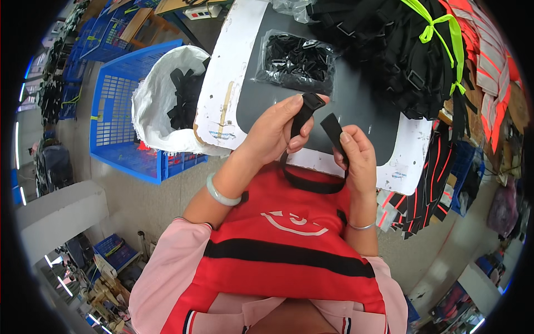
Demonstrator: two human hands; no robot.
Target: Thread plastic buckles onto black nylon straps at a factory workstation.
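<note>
Above the near edge of the table, my left hand (275, 127) pinches a black plastic buckle (315, 101) with black webbing running down from it. My right hand (357, 151) grips the same black webbing strap (332, 127) close to its free end, which sticks up past the fingertips. Between both hands the strap sags in a loop in front of my red apron (289, 267). The strap's end and the buckle are apart. Just beyond my hands lies an open clear plastic bag of small black buckles (297, 60) on the dark table mat (253, 92).
A big pile of black straps with buckles (389, 50), tied with yellow-green ribbon (439, 22), covers the far right. Left of the table, a white woven sack (153, 94) holding black straps stands in a blue crate (114, 119). Striped strips (425, 189) hang at the right edge.
</note>
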